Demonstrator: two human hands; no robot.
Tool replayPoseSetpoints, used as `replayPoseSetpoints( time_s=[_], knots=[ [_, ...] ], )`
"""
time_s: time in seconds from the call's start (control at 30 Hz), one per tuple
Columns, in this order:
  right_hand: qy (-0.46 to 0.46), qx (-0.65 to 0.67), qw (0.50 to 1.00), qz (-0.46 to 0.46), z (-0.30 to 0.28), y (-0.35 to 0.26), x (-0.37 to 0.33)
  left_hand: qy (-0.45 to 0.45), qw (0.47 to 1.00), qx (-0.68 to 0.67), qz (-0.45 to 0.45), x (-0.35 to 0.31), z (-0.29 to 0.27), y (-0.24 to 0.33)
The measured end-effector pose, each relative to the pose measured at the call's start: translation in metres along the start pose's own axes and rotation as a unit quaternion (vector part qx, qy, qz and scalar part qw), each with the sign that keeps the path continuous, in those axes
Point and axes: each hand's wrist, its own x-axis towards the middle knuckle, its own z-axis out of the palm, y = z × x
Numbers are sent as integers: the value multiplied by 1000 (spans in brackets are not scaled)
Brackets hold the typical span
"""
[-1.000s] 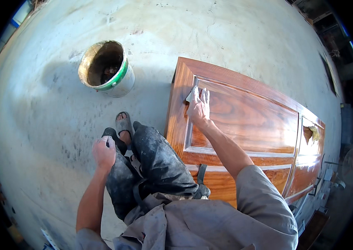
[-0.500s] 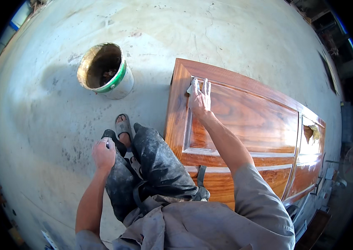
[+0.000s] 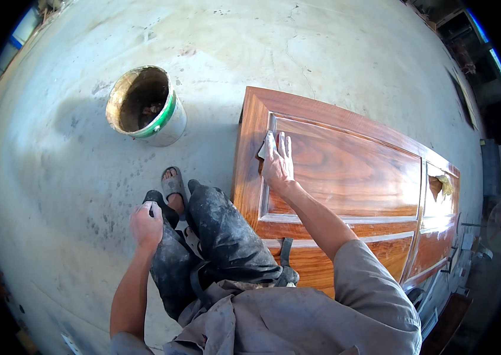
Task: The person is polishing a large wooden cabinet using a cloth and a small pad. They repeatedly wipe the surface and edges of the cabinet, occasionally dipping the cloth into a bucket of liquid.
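My right hand (image 3: 278,163) presses a small folded sheet of sandpaper (image 3: 262,152) against the left inner moulding of a glossy brown wooden door panel (image 3: 345,163). Its fingers reach forward over the sheet, pale with dust, and partly hide it. Whitish dust lines the panel's grooves. On my knee, in dark dusty trousers (image 3: 227,236), rests my left hand (image 3: 146,225) with its fingers curled. A dark patch shows by its thumb; whether that is a held thing or trouser cloth I cannot make out.
A white bucket with a green band (image 3: 170,127) stands left of the panel with some scraps inside. A crumpled yellowish-brown piece (image 3: 442,186) lies on the panel's far right section. A fan (image 3: 499,228) stands beyond the panel's right end. Concrete floor (image 3: 227,41) surrounds it.
My right hand has slid the sandpaper down the left moulding, away from the panel's upper left corner and toward me. The left hand stays on my knee.
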Motion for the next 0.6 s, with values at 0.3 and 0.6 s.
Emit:
replayPoseSetpoints(
  time_s=[0.3, 0.6],
  knots=[
    [-110, -70, 991, 7, -14, 1, 31, -12, 999, 17, -28, -1, 3, -9],
    [-65, 58, 995, -38, -5, -27, -108, 1, 1000, 4, -16, 1, 6, -6]
  ],
)
